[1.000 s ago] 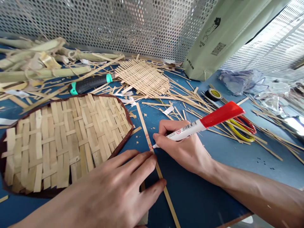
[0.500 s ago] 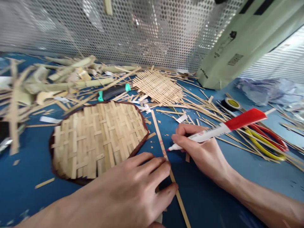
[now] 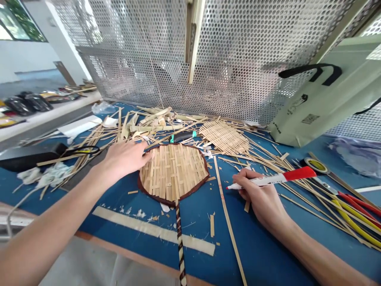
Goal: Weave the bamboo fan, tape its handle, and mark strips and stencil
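Marker [image 3: 269, 180] is pinched in right hand [image 3: 263, 196], tip held just beside a flat, red-marked strip [image 3: 232, 238] bordered by open blue surface [image 3: 268, 258]. Left hand [image 3: 126, 157] is loosely spread at the brown-bound upper-left edge of the woven fan [image 3: 174, 169].

Near lane: bare blue surface [image 3: 258, 258] between marked bamboo strip [image 3: 228, 218] and right forearm [image 3: 315, 244].
Right side: red-and-yellow-handled tool [image 3: 345, 217] and loose bamboo strips [image 3: 264, 154] obstruct.
Far side: perforated panel [image 3: 143, 75] blocks reach.
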`<state>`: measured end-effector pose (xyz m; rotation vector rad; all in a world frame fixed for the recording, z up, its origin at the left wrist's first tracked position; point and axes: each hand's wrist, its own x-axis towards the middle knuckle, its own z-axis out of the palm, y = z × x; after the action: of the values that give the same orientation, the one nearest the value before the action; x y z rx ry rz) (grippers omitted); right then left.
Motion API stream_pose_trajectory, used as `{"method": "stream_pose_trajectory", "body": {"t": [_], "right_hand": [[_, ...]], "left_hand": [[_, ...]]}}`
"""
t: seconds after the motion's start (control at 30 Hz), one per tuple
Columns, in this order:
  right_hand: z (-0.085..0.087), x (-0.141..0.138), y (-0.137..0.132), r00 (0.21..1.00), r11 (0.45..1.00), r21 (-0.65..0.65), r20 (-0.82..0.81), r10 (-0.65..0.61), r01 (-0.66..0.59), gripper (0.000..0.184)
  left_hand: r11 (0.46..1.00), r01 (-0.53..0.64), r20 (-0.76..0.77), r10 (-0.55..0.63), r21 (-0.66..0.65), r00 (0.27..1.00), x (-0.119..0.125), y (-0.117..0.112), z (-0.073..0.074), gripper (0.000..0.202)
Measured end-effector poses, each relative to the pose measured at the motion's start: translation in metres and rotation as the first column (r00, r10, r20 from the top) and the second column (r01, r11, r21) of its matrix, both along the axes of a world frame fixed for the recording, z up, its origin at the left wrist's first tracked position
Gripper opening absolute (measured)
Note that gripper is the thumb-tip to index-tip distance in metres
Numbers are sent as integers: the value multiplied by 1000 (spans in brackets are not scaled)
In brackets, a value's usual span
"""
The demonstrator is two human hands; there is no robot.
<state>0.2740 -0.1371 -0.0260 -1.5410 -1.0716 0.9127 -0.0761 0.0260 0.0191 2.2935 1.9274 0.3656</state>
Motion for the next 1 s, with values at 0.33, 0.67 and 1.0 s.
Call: {"method": "stream_pose_trajectory", "body": {"t": [0.33, 0.67, 1.0], "right_hand": [[13, -7, 5, 990, 996, 74, -132, -46, 56, 44], [19, -2, 3, 988, 984, 169, -148, -40, 65, 44], [16, -1, 5, 992, 982, 170, -116, -57, 77, 41]], "left_hand": [[975, 126, 318, -63, -183, 946, 11, 20, -9, 41], [985, 159, 828, -34, -67, 560, 22, 16, -24, 46], [994, 113, 859, -56, -3, 508, 20, 17, -36, 42]]}}
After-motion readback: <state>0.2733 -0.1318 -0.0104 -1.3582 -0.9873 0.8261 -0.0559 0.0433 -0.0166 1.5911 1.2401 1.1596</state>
